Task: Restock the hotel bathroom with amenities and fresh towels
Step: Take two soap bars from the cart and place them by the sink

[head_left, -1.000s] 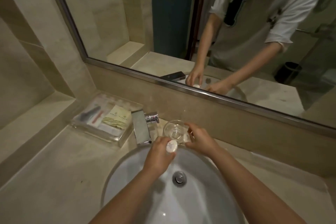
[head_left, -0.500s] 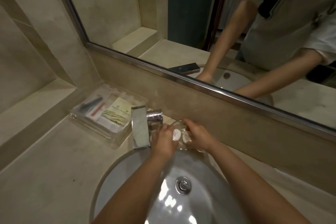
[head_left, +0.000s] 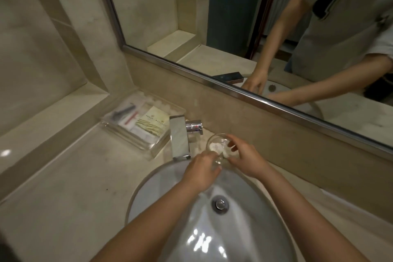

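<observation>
As far as the counter shows: the restock looks partway through, with the small items being set out and the towel side not yet begun
Done: a clear tray [head_left: 153, 149] just left of the tap [head_left: 179, 136] already holds wrapped packets, a cream printed one nearest the tap and a dark-handled item further left
In hand now: a glass [head_left: 220, 161] stands upright on the counter [head_left: 74, 187] just right of the tap, behind the rim of the sink [head_left: 157, 185], with a small round white piece [head_left: 215, 147] lying inside it
Left to do: no towel is in view anywhere around the tap, so fresh towels seem yet to come; whether more goes into the glass cannot be told
Left hand [head_left: 202, 171]: reaches over the sink to the right of the tap, knuckles up, fingers curled against the near lower wall of the glass, gripping it to steady it
Right hand [head_left: 244, 158]: comes in from further right of the tap, fingers bent over the far rim with the tips dipped inside beside a second white piece [head_left: 228, 154]; whether they pinch it or only hover over it cannot be told
Forearms: both bare, stretched across the basin towards the tap, meeting at the glass
Mirror [head_left: 234, 27]: on the wall behind the tap, reflecting the same two arms over the sink
</observation>
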The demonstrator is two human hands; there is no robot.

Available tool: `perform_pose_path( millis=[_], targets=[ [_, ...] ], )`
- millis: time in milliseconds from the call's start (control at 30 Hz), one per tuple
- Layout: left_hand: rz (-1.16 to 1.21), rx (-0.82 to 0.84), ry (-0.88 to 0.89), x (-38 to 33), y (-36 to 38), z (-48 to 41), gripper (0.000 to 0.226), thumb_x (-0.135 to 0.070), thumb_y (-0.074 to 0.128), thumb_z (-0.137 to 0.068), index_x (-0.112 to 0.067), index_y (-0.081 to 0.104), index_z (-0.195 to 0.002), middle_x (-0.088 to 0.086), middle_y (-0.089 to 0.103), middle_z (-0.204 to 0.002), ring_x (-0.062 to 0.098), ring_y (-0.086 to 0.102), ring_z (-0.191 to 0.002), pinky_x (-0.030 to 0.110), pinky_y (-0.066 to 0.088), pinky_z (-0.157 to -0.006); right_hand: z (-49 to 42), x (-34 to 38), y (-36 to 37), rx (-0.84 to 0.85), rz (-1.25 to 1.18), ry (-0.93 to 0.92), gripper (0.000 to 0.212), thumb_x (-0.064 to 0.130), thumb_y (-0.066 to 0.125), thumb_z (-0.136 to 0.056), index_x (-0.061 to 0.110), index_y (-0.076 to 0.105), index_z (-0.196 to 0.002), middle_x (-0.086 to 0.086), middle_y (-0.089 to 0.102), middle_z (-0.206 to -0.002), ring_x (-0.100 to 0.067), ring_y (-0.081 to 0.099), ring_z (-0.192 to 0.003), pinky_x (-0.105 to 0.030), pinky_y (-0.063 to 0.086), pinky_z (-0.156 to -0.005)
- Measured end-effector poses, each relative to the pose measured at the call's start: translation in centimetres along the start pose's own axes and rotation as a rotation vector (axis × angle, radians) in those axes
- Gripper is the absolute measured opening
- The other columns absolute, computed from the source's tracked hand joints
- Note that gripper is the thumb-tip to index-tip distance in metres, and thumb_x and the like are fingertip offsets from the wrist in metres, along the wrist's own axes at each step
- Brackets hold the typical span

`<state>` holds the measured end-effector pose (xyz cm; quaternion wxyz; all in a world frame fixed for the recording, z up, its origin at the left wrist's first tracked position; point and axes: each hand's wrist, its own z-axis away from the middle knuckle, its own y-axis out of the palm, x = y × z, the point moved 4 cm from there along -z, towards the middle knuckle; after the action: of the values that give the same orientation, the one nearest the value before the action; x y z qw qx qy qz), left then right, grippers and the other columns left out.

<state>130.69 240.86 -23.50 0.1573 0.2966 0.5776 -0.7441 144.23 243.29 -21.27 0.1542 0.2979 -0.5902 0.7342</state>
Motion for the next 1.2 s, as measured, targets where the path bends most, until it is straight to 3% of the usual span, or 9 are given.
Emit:
perform_pose_path(
  millis=[67,133,200,367,600,833,967,1100,1200],
  targets=[
    [0.06,0.032,-0.016,0.5,-1.4,2.7,0.022,-0.024,0.052,-0.088,-0.016,0.06,-0.106,0.006,0.064,-0.105,0.025,0.058,-0.1,0.034,0.048,-0.086,0.8,2.3,0.1,0.02,-0.01,-0.029,0.054,0.007,0.065,-0.081,0.014,0.046,-0.132,0.002,0.052,-0.105,-0.012,0.051,-0.089,-0.006,0.035,-0.069],
    [0.079,0.054,-0.022,1.5,-3.3,5.9,0.02,-0.026,0.052,-0.087,-0.018,0.062,-0.103,0.002,0.065,-0.1,0.021,0.06,-0.095,0.034,0.048,-0.085,1.7,5.4,0.2,0.035,-0.021,-0.064,0.048,0.008,0.062,-0.083,0.015,0.05,-0.128,0.004,0.053,-0.101,-0.014,0.053,-0.089,-0.014,0.041,-0.074],
    [0.071,0.072,-0.025,2.5,-5.6,9.5,0.021,-0.027,0.052,-0.088,-0.018,0.062,-0.104,0.001,0.066,-0.101,0.017,0.06,-0.094,0.032,0.048,-0.087,2.6,8.7,0.6,0.047,-0.014,-0.109,0.045,0.012,0.064,-0.082,0.017,0.052,-0.125,0.001,0.057,-0.099,-0.018,0.057,-0.091,-0.029,0.046,-0.081],
    [0.072,0.042,-0.107,7.0,-11.9,20.1,0.024,-0.03,0.055,-0.089,-0.017,0.062,-0.108,0.0,0.065,-0.104,0.014,0.061,-0.093,0.028,0.048,-0.087,6.2,18.4,3.7,0.165,0.048,-0.259,0.044,0.011,0.063,-0.084,0.017,0.052,-0.126,0.0,0.059,-0.106,-0.011,0.054,-0.092,-0.017,0.037,-0.076],
    [0.097,0.005,-0.343,15.4,-19.2,37.8,0.039,-0.042,0.051,-0.089,-0.017,0.057,-0.119,0.0,0.061,-0.114,0.014,0.058,-0.102,0.032,0.047,-0.094,13.2,32.8,12.5,0.33,0.13,-0.455,0.037,0.016,0.062,-0.086,0.02,0.054,-0.122,0.005,0.058,-0.103,-0.013,0.056,-0.097,-0.021,0.043,-0.082],
    [0.075,-0.131,-0.542,22.4,-23.3,60.1,0.034,-0.042,0.049,-0.092,-0.024,0.054,-0.12,-0.004,0.059,-0.12,0.01,0.056,-0.108,0.033,0.046,-0.097,23.7,48.4,23.8,0.485,0.231,-0.729,0.031,0.004,0.059,-0.081,0.013,0.06,-0.111,-0.003,0.062,-0.1,-0.022,0.061,-0.094,-0.026,0.045,-0.078],
    [0.118,-0.264,-0.684,24.5,-24.3,72.8,0.035,-0.041,0.05,-0.092,-0.022,0.054,-0.121,-0.004,0.058,-0.122,0.008,0.055,-0.11,0.031,0.045,-0.098,30.9,56.3,30.0,0.62,0.275,-0.888,0.034,0.014,0.062,-0.085,0.014,0.056,-0.119,0.002,0.06,-0.1,-0.015,0.059,-0.089,-0.023,0.045,-0.082],
    [0.153,-0.443,-0.802,24.9,-24.9,84.6,0.034,-0.036,0.052,-0.092,-0.018,0.056,-0.12,-0.003,0.061,-0.114,0.007,0.057,-0.103,0.025,0.046,-0.094,37.8,64.2,35.6,0.722,0.321,-1.117,0.007,0.009,0.063,-0.081,0.01,0.057,-0.084,-0.003,0.06,-0.085,-0.019,0.06,-0.079,-0.029,0.046,-0.073],
    [0.17,-0.571,-0.914,25.1,-24.9,93.1,0.031,-0.033,0.053,-0.092,-0.017,0.057,-0.118,-0.004,0.061,-0.103,0.007,0.057,-0.093,0.024,0.046,-0.089,43.6,69.7,39.7,0.822,0.349,-1.252,0.011,0.008,0.061,-0.084,0.017,0.057,-0.09,0.008,0.058,-0.081,-0.013,0.057,-0.079,-0.021,0.043,-0.072]
  ],
)
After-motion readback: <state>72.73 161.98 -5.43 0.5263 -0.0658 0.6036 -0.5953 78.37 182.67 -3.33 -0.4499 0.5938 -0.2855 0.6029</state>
